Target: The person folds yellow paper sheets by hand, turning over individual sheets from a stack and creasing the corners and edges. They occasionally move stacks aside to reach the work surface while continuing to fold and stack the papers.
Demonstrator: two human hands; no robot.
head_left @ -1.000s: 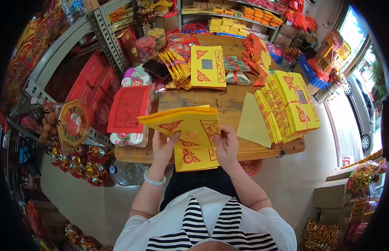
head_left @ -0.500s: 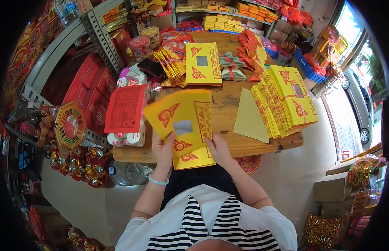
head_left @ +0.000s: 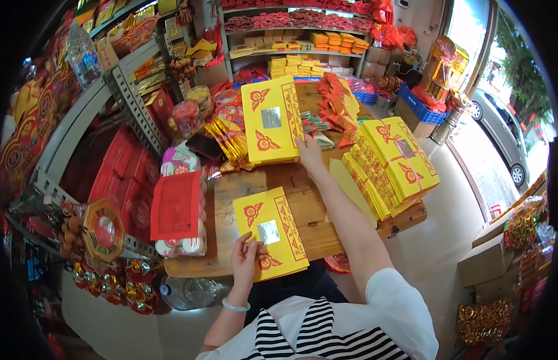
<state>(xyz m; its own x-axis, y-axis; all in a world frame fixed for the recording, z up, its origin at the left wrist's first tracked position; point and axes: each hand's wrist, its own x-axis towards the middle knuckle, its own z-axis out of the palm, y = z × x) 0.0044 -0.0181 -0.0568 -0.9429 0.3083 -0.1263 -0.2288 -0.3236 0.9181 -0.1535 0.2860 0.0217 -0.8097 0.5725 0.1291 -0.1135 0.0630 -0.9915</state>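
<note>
Right hand (head_left: 309, 153) seemingly holds far yellow sheet (head_left: 271, 120), fingers hidden

Bare counter (head_left: 225, 192) opens ahead of my left grip (head_left: 246, 261); red paper (head_left: 176, 205) blocks its left, yellow bundles (head_left: 393, 162) its right.

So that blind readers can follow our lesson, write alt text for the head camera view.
A person at a wooden table in a shop has their right hand on the edge of the far yellow paper stack, while their left hand holds the near yellow paper stack. Tied yellow bundles lie to the right, stocked shelves behind.
</note>
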